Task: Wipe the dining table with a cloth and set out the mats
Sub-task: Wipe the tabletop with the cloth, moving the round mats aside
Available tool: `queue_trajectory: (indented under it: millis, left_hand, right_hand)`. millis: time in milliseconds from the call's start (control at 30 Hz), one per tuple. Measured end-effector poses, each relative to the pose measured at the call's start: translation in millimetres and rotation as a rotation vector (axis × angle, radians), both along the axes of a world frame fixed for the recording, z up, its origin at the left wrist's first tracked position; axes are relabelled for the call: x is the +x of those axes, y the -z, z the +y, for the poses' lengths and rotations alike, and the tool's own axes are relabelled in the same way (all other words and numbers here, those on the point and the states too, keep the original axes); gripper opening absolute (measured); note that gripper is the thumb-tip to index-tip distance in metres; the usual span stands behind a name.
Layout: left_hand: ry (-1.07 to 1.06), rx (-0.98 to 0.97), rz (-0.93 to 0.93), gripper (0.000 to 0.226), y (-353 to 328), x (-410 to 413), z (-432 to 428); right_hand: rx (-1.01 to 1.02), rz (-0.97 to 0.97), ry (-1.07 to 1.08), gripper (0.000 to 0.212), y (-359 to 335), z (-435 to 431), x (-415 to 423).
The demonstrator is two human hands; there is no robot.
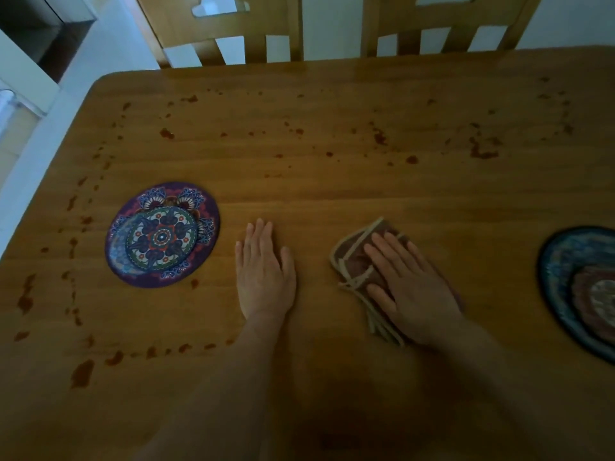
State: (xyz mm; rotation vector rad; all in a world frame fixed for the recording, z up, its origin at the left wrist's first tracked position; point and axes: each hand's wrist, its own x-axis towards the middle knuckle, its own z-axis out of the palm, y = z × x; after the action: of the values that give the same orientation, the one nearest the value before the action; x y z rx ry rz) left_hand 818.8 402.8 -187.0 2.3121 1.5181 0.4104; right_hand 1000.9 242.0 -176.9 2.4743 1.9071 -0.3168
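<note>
A wooden dining table (332, 181) fills the head view, speckled with reddish-brown stains along its left side, far half and near left. My right hand (409, 284) presses flat on a folded brown cloth (352, 261) with pale edging. My left hand (264, 271) rests flat on the bare wood to the left of the cloth, fingers straight. A round purple patterned mat (163, 234) lies left of my left hand. A round blue mat (579, 291) with a smaller reddish mat on top lies at the right edge, partly cut off.
Two wooden chair backs (233, 31) stand against the table's far edge. The table's rounded far-left corner (109, 78) meets a white floor and white furniture on the left.
</note>
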Motion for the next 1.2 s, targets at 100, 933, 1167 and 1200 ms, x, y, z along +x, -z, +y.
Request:
queue_trajectory:
  millis: [100,933,1167,1200]
  left_hand:
    - [0.023,0.025,0.048,0.051,0.0,0.1,-0.7]
    - [0.029,0.075,0.084,0.049,2.9,0.1,0.6]
    - [-0.005,0.066,0.077,0.053,2.0,1.5,1.6]
    - [0.0,0.064,0.081,0.053,1.6,1.4,1.2]
  right_hand:
    - [-0.01,-0.015,0.161,0.072,-6.6,-29.7,40.8]
    - [0.082,0.025,-0.054,0.077,5.2,75.4,-53.6]
    - [0.076,0.016,-0.001,0.082,-0.6,15.1,4.6]
    - [0.068,0.004,0.041,0.082,-1.0,3.7,13.9]
